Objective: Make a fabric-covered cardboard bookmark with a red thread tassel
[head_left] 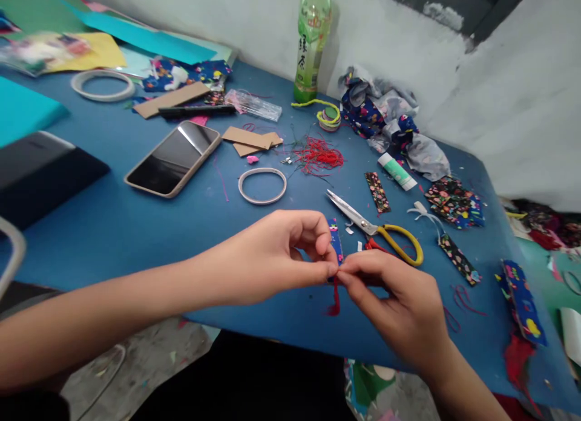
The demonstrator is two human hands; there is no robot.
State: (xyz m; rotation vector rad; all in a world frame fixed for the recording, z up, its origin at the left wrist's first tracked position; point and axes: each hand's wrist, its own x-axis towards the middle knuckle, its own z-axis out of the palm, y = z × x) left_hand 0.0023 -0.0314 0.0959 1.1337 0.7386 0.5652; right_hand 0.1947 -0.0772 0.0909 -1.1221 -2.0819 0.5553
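My left hand (pixel 272 257) and my right hand (pixel 399 306) meet over the near part of the blue table, thumb and fingertips of each pinched together. Between them is a red thread tassel (pixel 334 300), its loose end hanging down toward me. Just behind the fingers shows a blue floral strip (pixel 334 236), partly hidden by my left hand; whether the tassel is joined to it I cannot tell. Scissors (pixel 379 227) with yellow and red handles lie slightly open beyond my right hand. A dark floral strip (pixel 377 192) rests behind them.
A phone (pixel 175 158), a tape ring (pixel 262 186) and red thread scraps (pixel 320 156) lie ahead. Farther back stand a green bottle (pixel 313 46) and crumpled fabric (pixel 385 109). A glue stick (pixel 397 171) lies right, and a blue tasselled strip (pixel 524 303) near the right edge.
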